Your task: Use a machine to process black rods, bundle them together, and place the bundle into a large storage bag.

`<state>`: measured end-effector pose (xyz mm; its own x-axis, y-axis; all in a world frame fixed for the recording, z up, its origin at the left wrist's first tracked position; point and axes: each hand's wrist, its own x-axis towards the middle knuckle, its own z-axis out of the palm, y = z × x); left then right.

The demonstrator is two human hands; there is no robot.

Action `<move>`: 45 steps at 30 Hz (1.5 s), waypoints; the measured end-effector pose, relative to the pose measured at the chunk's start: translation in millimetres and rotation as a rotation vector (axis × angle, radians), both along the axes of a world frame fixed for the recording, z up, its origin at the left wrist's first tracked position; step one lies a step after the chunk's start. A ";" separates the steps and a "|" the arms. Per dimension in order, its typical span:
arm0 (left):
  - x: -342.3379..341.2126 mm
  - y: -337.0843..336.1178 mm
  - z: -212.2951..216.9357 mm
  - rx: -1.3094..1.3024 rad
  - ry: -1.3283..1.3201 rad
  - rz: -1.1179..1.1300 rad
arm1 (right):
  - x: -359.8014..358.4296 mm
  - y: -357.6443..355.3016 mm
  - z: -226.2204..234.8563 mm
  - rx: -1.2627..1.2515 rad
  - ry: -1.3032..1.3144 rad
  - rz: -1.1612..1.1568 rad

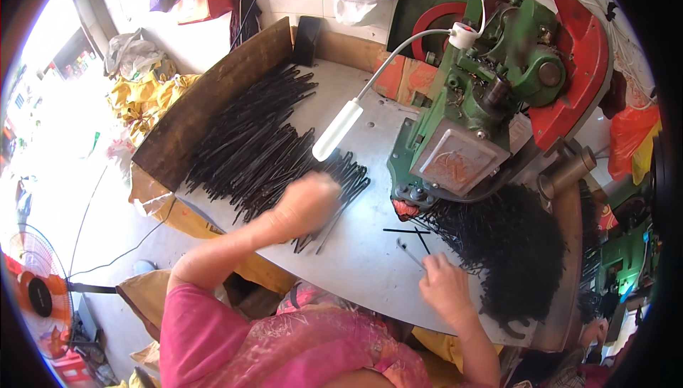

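My left hand (pixel 309 203), smeared by motion, is over the near right end of a wide heap of thin black strips (pixel 245 150). Whether its fingers hold anything cannot be made out. My right hand (pixel 445 285) is closed on a slim grey metal rod (pixel 410 254) with a small curled tip. Just beyond that tip, two short black strips (pixel 407 231) lie crossed on the grey metal tabletop (pixel 348 267). A green press machine (pixel 462 139) stands past them, its lower front near the crossed strips.
A large tangle of black pieces (pixel 523 260) lies right of my right hand. A white lamp (pixel 338 130) hangs over the table on a bent neck. Wooden boards (pixel 213 96) wall the far left edge. An orange fan (pixel 39 295) stands at the left. Part of another person's hand (pixel 595 332) shows at lower right.
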<state>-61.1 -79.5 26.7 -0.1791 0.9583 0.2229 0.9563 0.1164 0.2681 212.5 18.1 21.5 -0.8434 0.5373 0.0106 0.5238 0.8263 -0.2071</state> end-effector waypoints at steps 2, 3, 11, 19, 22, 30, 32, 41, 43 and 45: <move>25.8 -2.1 -5.8 -0.112 -0.392 -0.342 | -2.4 -0.1 18.1 -0.010 0.118 -0.013; 46.3 -0.4 2.3 -0.061 -0.590 -0.414 | -2.5 -0.4 26.6 -0.103 0.255 -0.015; 114.2 28.7 52.7 0.102 -1.361 -0.370 | -6.8 -12.3 27.3 -0.803 0.782 -0.024; 155.1 49.3 38.1 -0.023 -1.559 -0.301 | 53.0 -38.2 2.8 -0.555 0.817 -0.123; 154.6 49.7 29.3 -0.177 -1.452 -0.230 | 130.5 -28.7 -5.0 -0.163 0.500 -0.510; 180.6 47.1 20.9 -0.621 -1.365 -0.346 | 240.4 -10.1 -25.5 0.436 -0.118 -0.692; 185.5 51.1 20.7 -0.674 -1.340 -0.390 | 236.8 -5.5 -29.9 0.466 -0.139 -0.645; 228.4 78.7 23.8 -0.758 -1.073 -0.623 | 233.0 1.0 -36.8 0.474 -0.149 -0.663; 237.2 83.7 22.8 -0.748 -1.074 -0.633 | 236.3 2.0 -29.2 0.423 -0.126 -0.653; 242.2 87.5 20.5 -0.737 -1.074 -0.652 | 242.0 3.4 -23.9 0.375 -0.106 -0.648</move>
